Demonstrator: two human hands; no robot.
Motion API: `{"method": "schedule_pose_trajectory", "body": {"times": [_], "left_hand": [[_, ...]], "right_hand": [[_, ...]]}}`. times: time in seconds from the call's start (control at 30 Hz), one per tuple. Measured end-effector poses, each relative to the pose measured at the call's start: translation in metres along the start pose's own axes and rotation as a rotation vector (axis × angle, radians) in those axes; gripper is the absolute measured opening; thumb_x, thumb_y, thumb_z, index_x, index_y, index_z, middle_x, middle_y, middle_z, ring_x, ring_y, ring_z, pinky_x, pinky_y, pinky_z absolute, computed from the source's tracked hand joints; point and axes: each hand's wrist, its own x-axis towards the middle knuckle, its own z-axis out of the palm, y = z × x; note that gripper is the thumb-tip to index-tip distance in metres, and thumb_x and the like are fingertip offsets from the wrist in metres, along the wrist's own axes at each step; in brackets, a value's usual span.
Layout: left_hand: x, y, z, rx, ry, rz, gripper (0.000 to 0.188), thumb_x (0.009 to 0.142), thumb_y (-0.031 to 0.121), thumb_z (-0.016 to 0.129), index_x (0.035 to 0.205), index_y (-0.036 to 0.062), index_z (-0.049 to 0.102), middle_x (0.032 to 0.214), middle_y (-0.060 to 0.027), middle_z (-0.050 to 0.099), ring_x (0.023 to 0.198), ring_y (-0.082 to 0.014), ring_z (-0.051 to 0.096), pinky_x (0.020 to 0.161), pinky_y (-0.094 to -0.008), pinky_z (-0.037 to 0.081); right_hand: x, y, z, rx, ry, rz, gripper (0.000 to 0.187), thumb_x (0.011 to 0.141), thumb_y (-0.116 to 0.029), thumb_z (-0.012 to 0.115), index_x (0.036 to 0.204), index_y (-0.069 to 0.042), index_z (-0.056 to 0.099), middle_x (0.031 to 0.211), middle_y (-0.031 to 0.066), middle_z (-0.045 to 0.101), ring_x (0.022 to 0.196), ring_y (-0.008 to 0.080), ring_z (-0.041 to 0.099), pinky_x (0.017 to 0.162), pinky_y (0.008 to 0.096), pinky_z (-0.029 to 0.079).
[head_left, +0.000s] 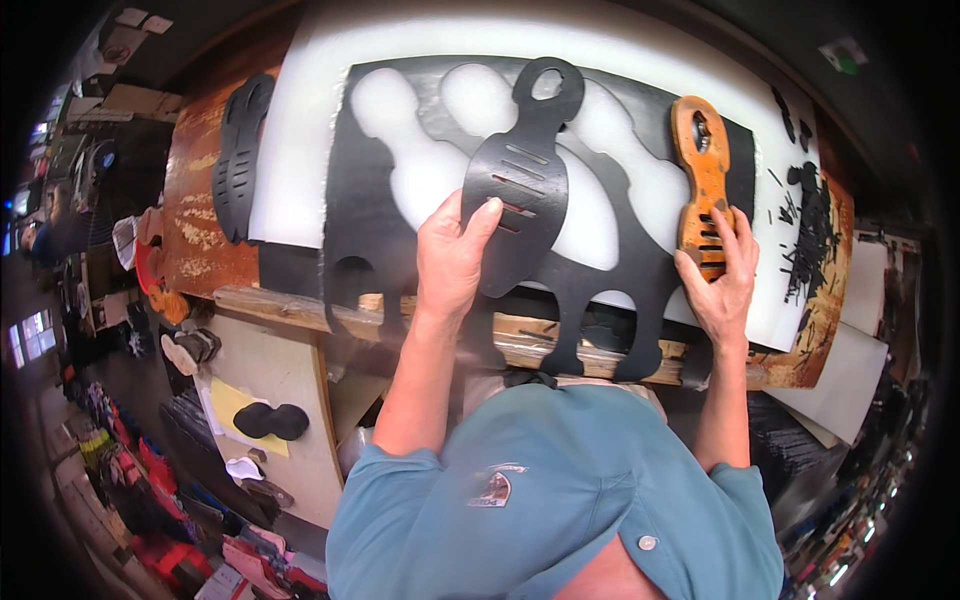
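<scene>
Left grip (452, 250) pinches a black slotted piece (522, 190) that extends ahead of it. Right grip (722, 288), half-curled, touches an orange slotted block (703, 178) — whether clasped, I can't tell. Below both grips — a shirt badge (492, 490) under small lettering (500, 469).

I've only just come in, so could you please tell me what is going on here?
A person's left hand holds a black slotted piece over a black sheet with cut-out openings. The right hand touches the slotted end of an orange-brown form at the sheet's right side. The sheet lies partly on a white board, with black scraps to the right.
</scene>
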Motion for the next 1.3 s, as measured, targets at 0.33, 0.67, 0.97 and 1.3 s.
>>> {"method": "schedule_pose_trajectory", "body": {"times": [0.33,0.67,0.97,1.3], "left_hand": [[0.049,0.080,-0.128,0.463,0.216,0.396,0.022,0.108,0.015,0.070,0.120,-0.0027,0.075,0.104,-0.0003,0.075,0.090,-0.0066,0.064,0.081,-0.0257,0.054],[0.107,0.132,-0.377,1.419,0.847,0.352,0.047,0.093,0.017,0.075,0.134,-0.0035,0.070,0.128,-0.0237,0.074,0.120,-0.0353,0.070,0.107,-0.0461,0.052],[0.086,0.064,-0.254,1.267,0.546,0.511,0.054,0.109,0.031,0.066,0.152,-0.0009,0.058,0.151,-0.0208,0.061,0.138,-0.0323,0.060,0.113,-0.0406,0.046],[0.061,0.014,-0.112,1.608,0.325,0.781,0.037,0.104,0.013,0.068,0.137,-0.0038,0.065,0.146,-0.0275,0.060,0.138,-0.0460,0.055,0.118,-0.0518,0.043]], "right_hand": [[-0.002,0.001,0.008,-0.035,0.036,0.055,0.069,0.083,-0.012,0.082,0.149,-0.010,0.062,0.159,0.0229,0.050,0.142,0.0410,0.049,0.118,0.0497,0.042],[0.007,-0.008,0.017,0.013,0.091,0.052,0.070,0.074,-0.018,0.082,0.140,-0.004,0.065,0.150,0.0276,0.054,0.138,0.0459,0.052,0.116,0.0547,0.044],[0.019,0.076,-0.033,-0.004,0.020,-0.068,0.052,0.107,-0.028,0.059,0.153,-0.005,0.058,0.162,0.0239,0.050,0.152,0.0407,0.044,0.130,0.0512,0.028],[0.068,0.221,-0.062,-0.340,0.094,-0.049,0.046,0.107,-0.026,0.050,0.146,-0.005,0.060,0.156,0.0159,0.055,0.147,0.0315,0.048,0.125,0.0492,0.034]]}}
